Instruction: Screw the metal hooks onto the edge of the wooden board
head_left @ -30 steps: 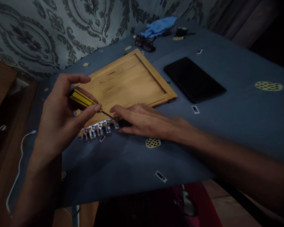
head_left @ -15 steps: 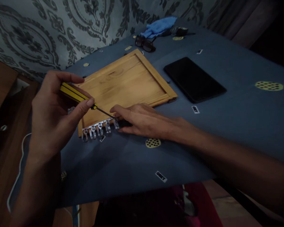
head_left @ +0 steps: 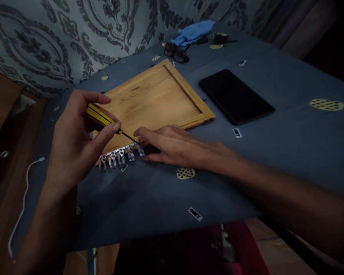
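Observation:
A yellow-and-black screwdriver (head_left: 100, 115) is gripped in my left hand (head_left: 77, 137), its thin shaft slanting down to the right. The tip meets the right end of a metal hook rail (head_left: 121, 152) fixed along the near edge of a framed wooden board (head_left: 151, 99). Several silver hooks hang from that rail over the tablecloth. My right hand (head_left: 174, 147) pinches the board's near edge beside the rightmost hook, thumb below and index finger on top. Whether its fingers also hold a screw or the rail's end, I cannot tell.
Right of the board lies a black tablet (head_left: 236, 97) on the blue patterned tablecloth (head_left: 292, 152). Behind it are dark glasses (head_left: 176, 52), a blue cloth (head_left: 193, 32) and a dark object with a thin tip (head_left: 218, 37). A white cable (head_left: 24, 202) trails at the left.
My left hand and the screwdriver have shifted right and slightly down, with the shaft still angled at the rail's right end. My right hand and the board stay where they were.

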Motion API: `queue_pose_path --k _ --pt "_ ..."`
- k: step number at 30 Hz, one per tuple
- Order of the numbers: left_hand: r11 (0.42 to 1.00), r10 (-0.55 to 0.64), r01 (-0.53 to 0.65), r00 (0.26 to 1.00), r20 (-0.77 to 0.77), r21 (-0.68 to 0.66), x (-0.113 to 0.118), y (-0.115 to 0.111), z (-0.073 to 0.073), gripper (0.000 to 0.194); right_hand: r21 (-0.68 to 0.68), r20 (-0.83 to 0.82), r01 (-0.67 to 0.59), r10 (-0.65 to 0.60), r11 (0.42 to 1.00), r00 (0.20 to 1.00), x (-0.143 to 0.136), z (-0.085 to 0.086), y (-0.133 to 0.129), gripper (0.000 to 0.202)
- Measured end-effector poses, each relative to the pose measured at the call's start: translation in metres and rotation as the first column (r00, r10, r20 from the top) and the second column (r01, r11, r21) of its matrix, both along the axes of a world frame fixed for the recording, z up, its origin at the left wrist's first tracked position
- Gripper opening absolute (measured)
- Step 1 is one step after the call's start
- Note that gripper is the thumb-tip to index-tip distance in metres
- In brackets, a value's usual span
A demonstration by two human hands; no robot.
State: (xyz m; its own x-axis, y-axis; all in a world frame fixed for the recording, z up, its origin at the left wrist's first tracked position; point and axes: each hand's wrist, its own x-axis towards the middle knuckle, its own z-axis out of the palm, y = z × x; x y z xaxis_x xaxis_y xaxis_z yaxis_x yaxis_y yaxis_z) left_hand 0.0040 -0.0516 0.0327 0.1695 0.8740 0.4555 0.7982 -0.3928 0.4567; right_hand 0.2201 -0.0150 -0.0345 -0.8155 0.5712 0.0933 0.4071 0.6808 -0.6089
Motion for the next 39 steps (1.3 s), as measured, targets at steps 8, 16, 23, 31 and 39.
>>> queue_pose_path --k 8,16,23,31,39 --pt "0.998 -0.032 0.031 0.999 -0.011 -0.051 0.001 -0.0013 0.0002 0.04 0.004 0.026 0.003 -0.003 1.0 1.0 -0.0005 0.0028 -0.0003 0.042" --pt "0.996 0.0 0.011 0.992 -0.123 0.088 0.0037 0.0006 0.0019 0.037 0.002 0.038 0.002 -0.002 1.0 0.999 -0.0012 0.0038 -0.0009 0.045" --pt "0.991 -0.12 0.124 0.99 0.068 -0.05 0.0007 0.0025 0.0026 0.045 0.016 0.023 0.0 0.0 1.0 1.0 -0.0008 0.0004 0.0002 0.041" --pt "0.998 -0.061 0.06 0.998 0.03 0.023 0.0001 0.0051 -0.0019 0.032 0.012 0.022 0.002 -0.002 1.0 1.0 -0.0011 0.001 0.0001 0.041" --pt "0.993 -0.119 0.12 0.992 0.039 -0.017 -0.0008 0.0049 0.0019 0.036 0.007 0.027 0.002 -0.002 1.0 1.0 -0.0011 0.0018 -0.0006 0.043"
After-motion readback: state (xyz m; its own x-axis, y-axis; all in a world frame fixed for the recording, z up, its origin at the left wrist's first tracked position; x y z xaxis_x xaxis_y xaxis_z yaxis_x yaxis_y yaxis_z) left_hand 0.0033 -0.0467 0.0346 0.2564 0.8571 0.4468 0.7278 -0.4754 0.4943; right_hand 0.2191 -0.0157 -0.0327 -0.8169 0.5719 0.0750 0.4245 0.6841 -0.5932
